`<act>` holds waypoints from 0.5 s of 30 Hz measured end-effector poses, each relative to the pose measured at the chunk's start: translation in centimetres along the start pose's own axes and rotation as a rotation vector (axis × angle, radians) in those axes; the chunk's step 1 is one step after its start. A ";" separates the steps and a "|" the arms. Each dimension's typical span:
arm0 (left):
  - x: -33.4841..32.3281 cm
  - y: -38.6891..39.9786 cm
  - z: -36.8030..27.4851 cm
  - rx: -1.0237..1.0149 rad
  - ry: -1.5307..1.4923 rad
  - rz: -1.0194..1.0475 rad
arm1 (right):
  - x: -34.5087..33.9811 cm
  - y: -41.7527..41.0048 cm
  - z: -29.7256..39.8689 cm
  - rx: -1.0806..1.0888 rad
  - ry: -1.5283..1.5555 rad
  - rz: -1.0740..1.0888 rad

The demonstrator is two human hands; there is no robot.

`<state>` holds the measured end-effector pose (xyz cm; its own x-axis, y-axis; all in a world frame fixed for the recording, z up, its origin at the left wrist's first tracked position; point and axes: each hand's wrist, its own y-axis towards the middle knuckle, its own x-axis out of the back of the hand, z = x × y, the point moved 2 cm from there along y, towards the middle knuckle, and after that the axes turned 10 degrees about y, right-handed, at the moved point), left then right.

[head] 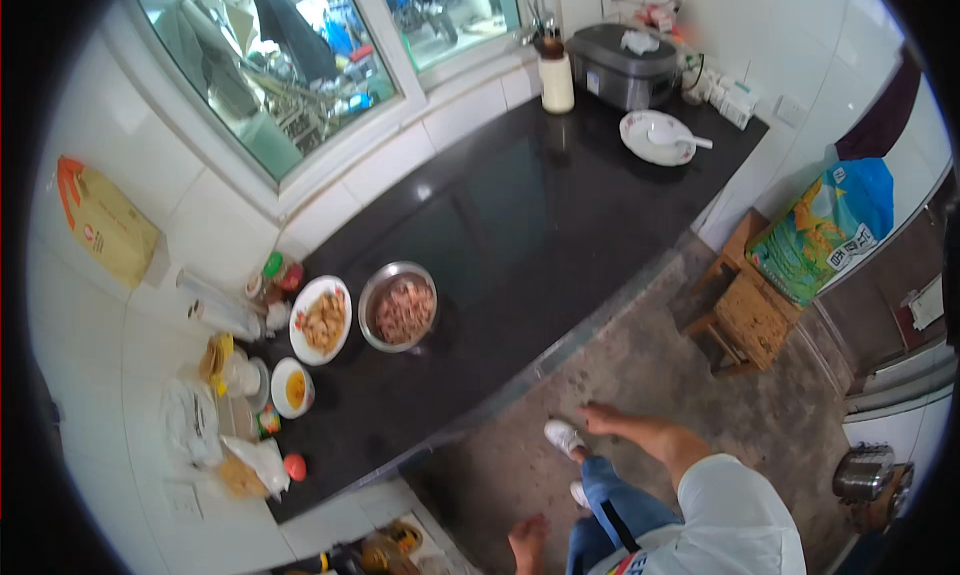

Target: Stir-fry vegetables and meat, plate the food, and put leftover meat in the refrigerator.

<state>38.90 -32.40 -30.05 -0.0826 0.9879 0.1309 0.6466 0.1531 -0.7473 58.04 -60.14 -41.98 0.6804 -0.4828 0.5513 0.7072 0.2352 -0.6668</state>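
Note:
My right hand hangs over the concrete floor, in front of the dark countertop, with its fingers loosely apart and nothing seen in it. Low in the picture, my left hand is beside my legs, loosely curled; its palm side is hidden. Neither hand touches anything. On the black countertop stands a steel bowl of cut raw meat. Beside it are an oval white plate with pale brown pieces of food and a small white bowl holding yellow liquid.
A wooden chair with a rice bag stands at right. Along the counter are a grey rice cooker, a plate with a white spoon, a cream bottle, jars and a red lid-like round object.

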 end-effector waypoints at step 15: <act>-10.4 6.9 7.7 0.043 -0.056 -0.078 | -0.9 19.8 -2.2 0.399 -0.326 -0.174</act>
<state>38.42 -41.41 -41.60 -0.1748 0.9725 0.1540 0.6032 0.2294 -0.7639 71.01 -56.89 -56.78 0.5259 -0.2720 0.8059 0.7898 0.5077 -0.3441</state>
